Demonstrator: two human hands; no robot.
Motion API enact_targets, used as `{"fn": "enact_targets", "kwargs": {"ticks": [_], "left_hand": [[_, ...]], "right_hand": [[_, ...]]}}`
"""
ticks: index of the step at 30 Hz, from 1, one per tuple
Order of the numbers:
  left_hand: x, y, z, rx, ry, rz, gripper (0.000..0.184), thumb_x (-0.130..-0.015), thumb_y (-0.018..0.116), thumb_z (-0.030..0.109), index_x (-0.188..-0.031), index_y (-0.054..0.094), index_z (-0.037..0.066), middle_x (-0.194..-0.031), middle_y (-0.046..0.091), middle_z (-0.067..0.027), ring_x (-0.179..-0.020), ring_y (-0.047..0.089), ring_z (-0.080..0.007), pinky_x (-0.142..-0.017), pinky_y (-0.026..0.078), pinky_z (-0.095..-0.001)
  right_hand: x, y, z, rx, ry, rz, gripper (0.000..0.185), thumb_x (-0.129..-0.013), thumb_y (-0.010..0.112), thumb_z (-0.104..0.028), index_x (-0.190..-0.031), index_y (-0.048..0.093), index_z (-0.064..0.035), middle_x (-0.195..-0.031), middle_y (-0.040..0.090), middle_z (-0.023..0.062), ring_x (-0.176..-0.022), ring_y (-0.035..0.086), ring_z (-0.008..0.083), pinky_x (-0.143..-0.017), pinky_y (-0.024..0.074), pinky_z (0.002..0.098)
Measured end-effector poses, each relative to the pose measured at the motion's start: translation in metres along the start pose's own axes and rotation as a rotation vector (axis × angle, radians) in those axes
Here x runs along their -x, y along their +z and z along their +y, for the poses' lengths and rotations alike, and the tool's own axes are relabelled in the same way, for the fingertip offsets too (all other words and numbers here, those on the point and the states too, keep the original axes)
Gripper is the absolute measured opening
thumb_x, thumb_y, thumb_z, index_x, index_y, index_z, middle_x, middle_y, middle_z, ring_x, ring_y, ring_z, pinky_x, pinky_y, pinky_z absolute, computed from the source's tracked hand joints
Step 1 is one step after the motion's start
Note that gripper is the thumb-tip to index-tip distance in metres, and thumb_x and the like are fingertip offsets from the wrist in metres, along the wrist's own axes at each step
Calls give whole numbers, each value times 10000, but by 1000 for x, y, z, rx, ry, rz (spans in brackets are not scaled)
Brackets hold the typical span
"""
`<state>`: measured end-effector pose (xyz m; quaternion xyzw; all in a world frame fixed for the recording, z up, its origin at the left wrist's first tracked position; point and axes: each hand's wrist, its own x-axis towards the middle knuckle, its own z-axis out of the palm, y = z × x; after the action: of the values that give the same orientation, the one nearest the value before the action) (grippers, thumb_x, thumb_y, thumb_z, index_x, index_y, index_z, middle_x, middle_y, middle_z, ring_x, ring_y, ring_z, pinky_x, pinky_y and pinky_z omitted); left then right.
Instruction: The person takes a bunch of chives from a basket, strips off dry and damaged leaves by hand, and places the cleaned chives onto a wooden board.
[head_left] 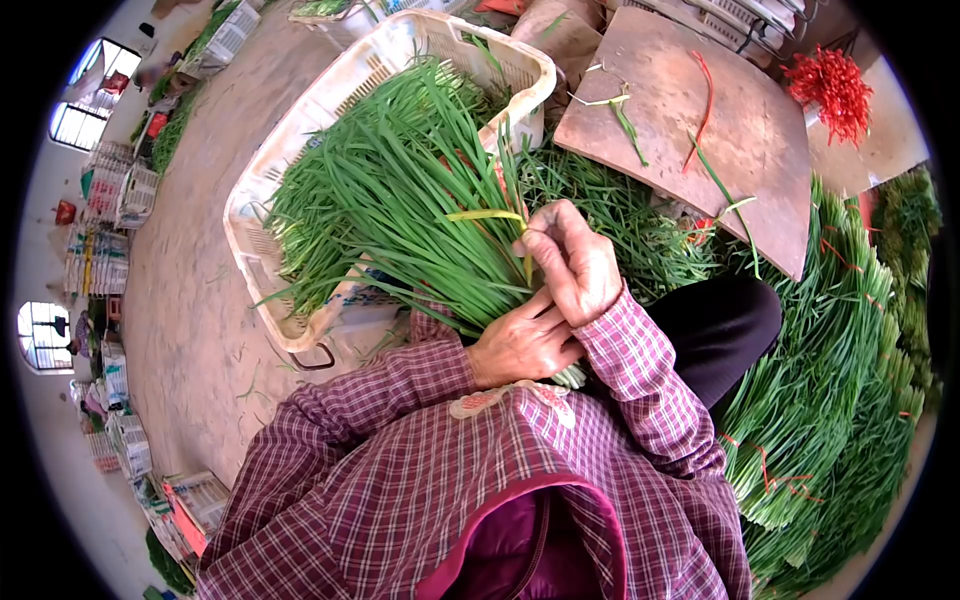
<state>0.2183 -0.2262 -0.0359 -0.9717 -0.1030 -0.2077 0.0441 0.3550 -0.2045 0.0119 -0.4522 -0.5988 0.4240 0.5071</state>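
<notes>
A thick bunch of long green leafy stalks (430,220) is held in front of my chest, its leaves fanning out over a white crate. My left hand (522,345) is wrapped round the stalks near their pale cut ends. Just above it, my right hand (572,262) pinches a yellowed leaf (485,214) between thumb and fingers, at the right side of the bunch. The leaf bends down at the fingertips.
The white crate (240,215) holds more green stalks. A brown board (740,120) at the upper right bears loose stalks and a red tie. Red ties (832,92) stand in a cluster beyond it. Tied green bundles (820,400) lie at the right, beside my bent knee (725,320).
</notes>
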Motion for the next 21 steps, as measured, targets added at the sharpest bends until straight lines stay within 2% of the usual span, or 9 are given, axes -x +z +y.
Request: {"fn": "enact_targets", "kwargs": {"ticks": [4, 5, 8, 11, 13, 14, 17, 21], "left_hand": [[-10, -18, 2, 11, -72, 63, 226, -702, 600, 219, -887, 668, 109, -1037, 628, -64, -1098, 560, -235, -1079, 383, -497], [-10, -17, 2, 13, -69, 61, 226, -702, 600, 219, -887, 668, 109, -1037, 628, -64, -1098, 560, -235, -1079, 383, -497], [-10, -14, 2, 7, -97, 94, 194, -718, 591, 235, -865, 658, 127, -1022, 612, -33, -1125, 547, -229, -1086, 365, -466], [-10, -11, 3, -9, -119, 137, 155, -721, 582, 249, -823, 639, 147, -995, 599, -21, -1124, 542, -218, -1085, 353, -482], [-10, -15, 5, -35, -131, 129, 132, -692, 604, 221, -803, 648, 164, -986, 619, -10, -1088, 572, -212, -1063, 384, -489], [-10, -17, 5, -66, -143, 124, 124, -664, 625, 194, -783, 657, 182, -976, 640, 1, -1052, 602, -206, -1040, 415, -497], [-11, -15, 4, -42, -140, 106, 106, -672, 622, 211, -773, 639, 186, -965, 629, 10, -1072, 593, -215, -1036, 406, -514], [-11, -12, 4, -25, -155, 115, 88, -663, 622, 205, -745, 604, 178, -900, 614, -1, -982, 617, -200, -1028, 416, -489]], "right_hand": [[5, -5, 6, -218, 73, 48, 93, -986, 487, -119, -995, 485, -27, -821, 609, 24, -637, 511, 60, -585, 450, 200], [6, -6, 6, -328, 138, 86, 77, -967, 500, -84, -975, 510, -8, -816, 623, 54, -659, 541, 81, -592, 464, 225], [6, -8, 15, -494, 171, 118, 89, -983, 495, -112, -992, 492, -24, -841, 601, 40, -662, 534, 70, -581, 470, 199], [7, -9, 15, -528, 198, 151, 82, -983, 494, -112, -981, 489, -30, -829, 590, 39, -661, 538, 74, -574, 479, 204], [6, -9, 23, -687, 184, 225, 75, -985, 497, -114, -993, 476, -43, -835, 576, 46, -631, 535, 84, -544, 502, 223], [6, -13, 24, -690, 182, 262, 73, -986, 498, -115, -1000, 474, -47, -841, 577, 50, -625, 534, 87, -537, 503, 224], [7, -26, 25, -727, 157, 345, 84, -981, 515, -116, -1022, 470, -57, -849, 576, 56, -622, 529, 89, -529, 503, 227], [7, -36, 23, -562, 138, 342, 85, -968, 542, -121, -992, 505, -47, -808, 590, 33, -591, 520, 87, -533, 473, 224]]}}
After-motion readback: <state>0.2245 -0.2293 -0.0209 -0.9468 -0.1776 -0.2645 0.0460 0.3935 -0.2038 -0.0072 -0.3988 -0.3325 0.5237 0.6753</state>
